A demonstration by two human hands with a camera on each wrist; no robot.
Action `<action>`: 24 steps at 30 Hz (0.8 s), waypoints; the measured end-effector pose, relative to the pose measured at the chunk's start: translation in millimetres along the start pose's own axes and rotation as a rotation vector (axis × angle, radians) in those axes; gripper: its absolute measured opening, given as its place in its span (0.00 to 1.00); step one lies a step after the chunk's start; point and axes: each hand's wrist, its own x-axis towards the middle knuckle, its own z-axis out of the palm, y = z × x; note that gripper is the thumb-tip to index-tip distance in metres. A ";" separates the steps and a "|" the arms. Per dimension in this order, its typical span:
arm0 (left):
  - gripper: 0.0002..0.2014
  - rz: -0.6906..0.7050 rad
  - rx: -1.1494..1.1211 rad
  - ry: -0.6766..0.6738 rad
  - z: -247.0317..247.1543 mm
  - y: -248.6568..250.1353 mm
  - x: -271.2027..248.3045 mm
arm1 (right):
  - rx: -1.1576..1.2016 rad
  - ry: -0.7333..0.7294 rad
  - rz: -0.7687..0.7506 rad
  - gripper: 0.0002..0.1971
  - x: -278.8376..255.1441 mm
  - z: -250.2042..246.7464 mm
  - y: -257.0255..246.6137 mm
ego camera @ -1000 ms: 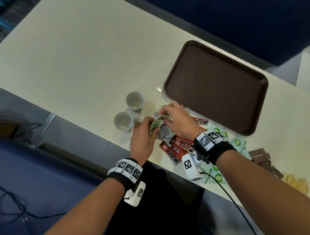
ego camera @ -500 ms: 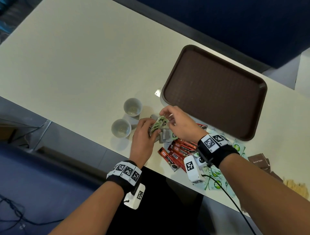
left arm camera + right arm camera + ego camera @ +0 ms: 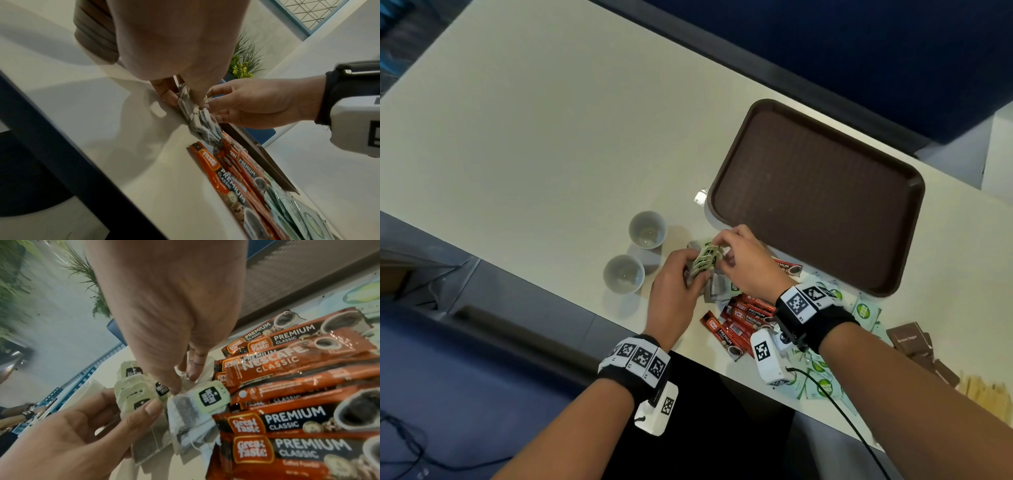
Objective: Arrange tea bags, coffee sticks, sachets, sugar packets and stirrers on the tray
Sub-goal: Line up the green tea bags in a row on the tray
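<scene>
Holding tea bags (image 3: 703, 262) — hands (image 3: 709, 274) beside tray (image 3: 914, 192) edge.

- The tray (image 3: 887, 287) lies on the desk (image 3: 534, 137), toward its right and far side.
- Two cups (image 3: 647, 229) stand on the desk left of the tray, one nearer than the other.
- The left hand (image 3: 676, 291) and right hand (image 3: 746, 262) meet over the desk between the cups and the tray's near left corner, with the tea bags (image 3: 705, 260) held between them.
- The coffee sticks (image 3: 739, 318) lie in a heap on the desk just nearer than the hands (some overlap).
- The sachets (image 3: 864, 311) lie right of the sticks, near the tray's near edge.
- The sugar packets (image 3: 909, 339) lie further right, and the stirrers (image 3: 986, 392) beyond those, at the desk's near edge.
</scene>
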 end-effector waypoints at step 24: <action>0.12 0.009 -0.087 -0.015 -12.4 35.3 14.7 | 0.431 0.069 0.028 0.12 -18.1 -24.9 1.9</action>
